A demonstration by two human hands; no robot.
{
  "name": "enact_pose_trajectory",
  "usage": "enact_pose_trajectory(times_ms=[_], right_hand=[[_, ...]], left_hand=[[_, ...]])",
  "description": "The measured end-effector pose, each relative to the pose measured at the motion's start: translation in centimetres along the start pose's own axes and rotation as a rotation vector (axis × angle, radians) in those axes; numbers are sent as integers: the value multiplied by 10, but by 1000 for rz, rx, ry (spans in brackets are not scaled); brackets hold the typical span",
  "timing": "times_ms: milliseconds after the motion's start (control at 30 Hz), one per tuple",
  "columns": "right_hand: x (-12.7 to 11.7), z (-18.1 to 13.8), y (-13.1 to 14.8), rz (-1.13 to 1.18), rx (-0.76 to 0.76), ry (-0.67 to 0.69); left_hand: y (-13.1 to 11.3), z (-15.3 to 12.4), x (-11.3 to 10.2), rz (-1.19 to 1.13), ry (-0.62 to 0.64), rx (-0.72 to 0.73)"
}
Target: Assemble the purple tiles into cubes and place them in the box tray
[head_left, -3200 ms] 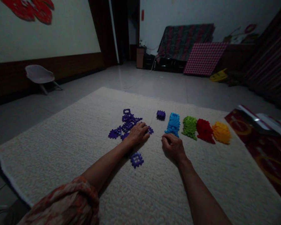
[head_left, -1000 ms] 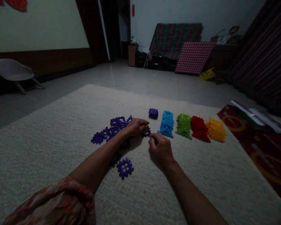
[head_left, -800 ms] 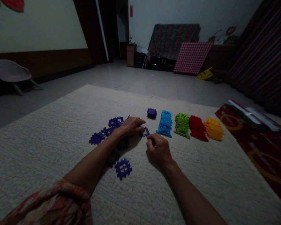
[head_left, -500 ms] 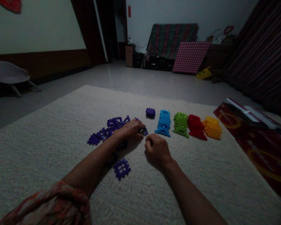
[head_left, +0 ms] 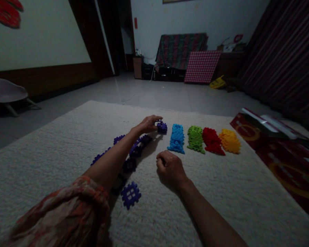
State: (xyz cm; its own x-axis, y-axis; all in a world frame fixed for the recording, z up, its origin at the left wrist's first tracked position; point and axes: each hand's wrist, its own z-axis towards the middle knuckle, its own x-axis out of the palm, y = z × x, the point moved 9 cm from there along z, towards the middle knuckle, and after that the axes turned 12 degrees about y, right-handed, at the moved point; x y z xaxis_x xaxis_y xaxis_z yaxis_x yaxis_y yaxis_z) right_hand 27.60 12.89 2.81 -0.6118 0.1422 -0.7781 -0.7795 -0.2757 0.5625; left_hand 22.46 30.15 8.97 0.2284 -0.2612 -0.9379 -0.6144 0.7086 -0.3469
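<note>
My left hand [head_left: 149, 124] is stretched forward, thumb and fingers pinching a purple interlocking plastic tile at the small purple stack [head_left: 162, 128]. Whether that tile touches the stack is hard to make out. My right hand [head_left: 171, 167] rests on the mat in a loose fist, with nothing visible in it. Under and beside my left forearm lie several loose purple tiles [head_left: 137, 147], partly hidden by the arm. One square purple tile with a window pattern [head_left: 130, 195] lies nearer to me.
Right of the purple stack stand rows of blue tiles [head_left: 177, 139], green tiles [head_left: 195, 139], red tiles [head_left: 213, 141] and yellow tiles [head_left: 230, 140]. Dark red boxes [head_left: 285, 168] line the right edge of the cream mat [head_left: 67, 137]. A pale chair [head_left: 6, 91] stands at far left.
My left hand has moved from the loose purple tiles forward and right to the purple stack, carrying a tile. My right hand stays in about the same place. The view has tilted up slightly.
</note>
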Motion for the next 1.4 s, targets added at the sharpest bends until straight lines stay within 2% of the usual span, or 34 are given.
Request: enact_pose_trajectory(times_ms=[100,233,333,567,767,900,1033,1200,1400], right_hand=[[-1,0,0,10,0,-5],[-1,-1,1,11,-3,1],[-1,-1,1,12,-1,2],[-2,-1,2,22,-7,2],[0,-1,1,13,-12,-3],[0,-1,0,14,-11,-3],[0,-1,1,11,-9,3],[0,-1,1,1,-17,-7],[1,0,0,-11,-25,4]], left_hand=[[10,26,10,-79,34,2],[17,41,18,-169,55,65],[18,44,20,-198,65,88],[14,46,27,-168,101,27],[11,43,25,-155,119,50],[18,21,6,-66,11,27],[33,-28,-5,-22,-55,-72],[39,-75,17,13,65,-164],[30,-80,39,97,32,-236]])
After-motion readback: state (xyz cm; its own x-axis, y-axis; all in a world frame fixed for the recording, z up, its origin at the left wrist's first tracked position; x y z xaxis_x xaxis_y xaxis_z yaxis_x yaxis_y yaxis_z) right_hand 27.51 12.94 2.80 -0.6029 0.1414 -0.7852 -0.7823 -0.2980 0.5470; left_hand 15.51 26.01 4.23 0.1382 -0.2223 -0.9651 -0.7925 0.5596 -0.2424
